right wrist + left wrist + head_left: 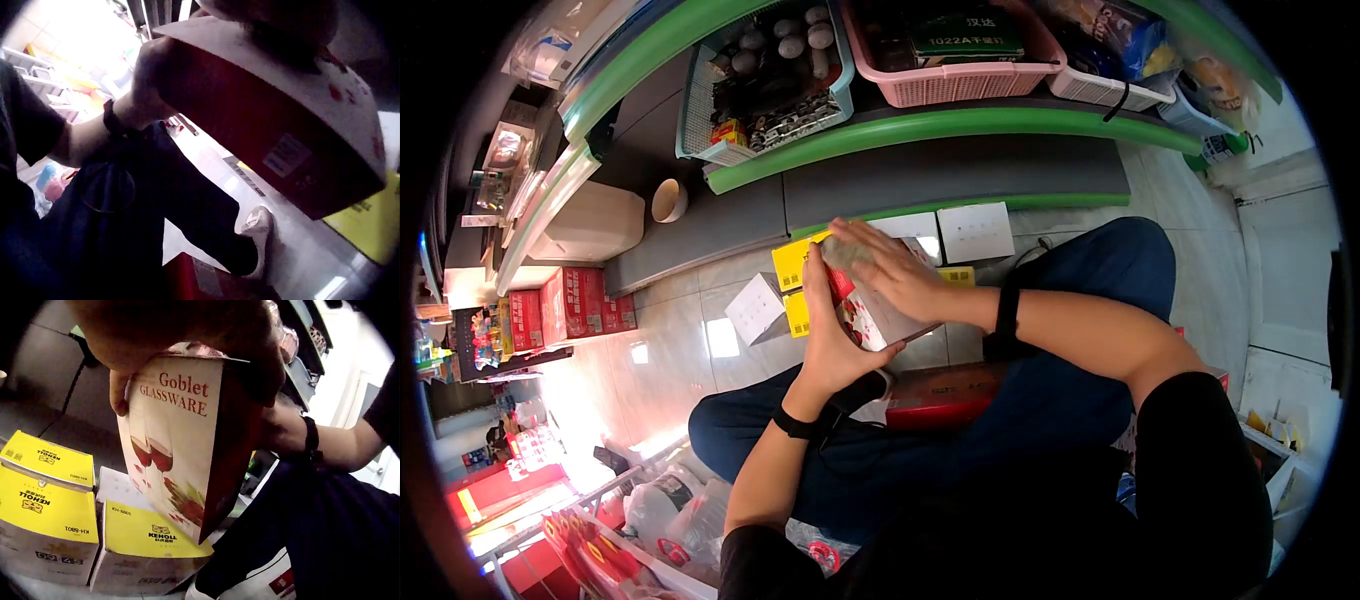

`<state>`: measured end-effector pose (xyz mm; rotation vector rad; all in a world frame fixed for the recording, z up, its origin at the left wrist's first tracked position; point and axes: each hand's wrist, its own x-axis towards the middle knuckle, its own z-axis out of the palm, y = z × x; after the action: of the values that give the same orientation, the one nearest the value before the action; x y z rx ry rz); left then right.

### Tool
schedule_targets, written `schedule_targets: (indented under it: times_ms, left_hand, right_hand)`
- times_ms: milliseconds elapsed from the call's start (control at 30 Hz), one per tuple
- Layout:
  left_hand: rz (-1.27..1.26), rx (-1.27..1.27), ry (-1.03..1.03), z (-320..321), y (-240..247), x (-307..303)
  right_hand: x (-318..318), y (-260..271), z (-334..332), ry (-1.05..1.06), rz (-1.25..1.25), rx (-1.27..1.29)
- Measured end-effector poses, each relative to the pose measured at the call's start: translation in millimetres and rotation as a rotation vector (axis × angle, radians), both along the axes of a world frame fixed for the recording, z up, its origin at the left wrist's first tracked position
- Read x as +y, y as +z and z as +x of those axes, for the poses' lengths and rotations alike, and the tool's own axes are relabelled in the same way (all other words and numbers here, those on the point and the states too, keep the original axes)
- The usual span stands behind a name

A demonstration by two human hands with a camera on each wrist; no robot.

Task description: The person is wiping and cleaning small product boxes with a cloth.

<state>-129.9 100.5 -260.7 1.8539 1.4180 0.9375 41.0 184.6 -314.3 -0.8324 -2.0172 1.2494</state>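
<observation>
A gift box of goblet glassware [888, 318], white and red with wine glasses printed on it, is held tilted above the person's crossed legs. My left hand [832, 340] grips its near left side, thumb along the lower edge and fingers up the far side. Flat across the upper part of the box lies my right hand [900, 280], its fingers straight; a greyish patch [847, 255] shows by its fingertips, too blurred to identify. In the left wrist view the box's printed front [181, 425] faces the camera. The right wrist view shows its dark red side [250, 119] with a barcode label.
Yellow-topped KEHOLL boxes [50, 506] and white boxes [975, 232] stand on the tiled floor ahead. A red box [945, 395] lies between the legs. Beyond is a green-edged shelf [960, 125] with a pink basket [960, 80] and a blue basket [695, 120].
</observation>
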Motion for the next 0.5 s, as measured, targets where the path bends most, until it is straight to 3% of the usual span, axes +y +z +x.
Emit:
schedule_targets:
  times_ms: [67,133,167,267,333,400,433,500]
  left_hand:
    - [0.002,0.078,-0.009,-1.7,2.9,-2.3]
    - [0.021,0.131,-0.026,-2.5,5.8,-3.7]
    - [0.040,0.146,-0.038,-3.8,6.8,-3.0]
    - [0.033,0.095,-0.025,-9.1,1.2,-2.9]
    - [0.025,0.012,0.003,-14.3,-2.5,-2.9]
    - [0.037,-0.089,0.026,-17.4,-4.0,-0.4]
    - [-0.015,-0.272,0.010,-18.5,-5.0,1.1]
    - [-0.097,-0.579,0.062,-19.7,-12.9,2.3]
  right_hand:
    - [11.8,-26.2,-0.6,-0.120,-0.119,-0.049]
    - [30.9,-63.4,13.2,-0.064,-0.302,-0.283]
    - [27.3,-82.1,18.2,-0.146,-0.406,-0.251]
    - [20.7,-99.7,23.7,-0.332,-0.695,-0.192]
    - [25.2,-78.9,22.8,-0.382,-0.860,-0.203]
    - [35.7,-75.7,21.4,-0.371,-0.871,-0.065]
    - [39.0,-73.8,21.5,-0.369,-0.876,0.005]
    - [41.9,-70.6,21.6,-0.472,-0.643,-0.082]
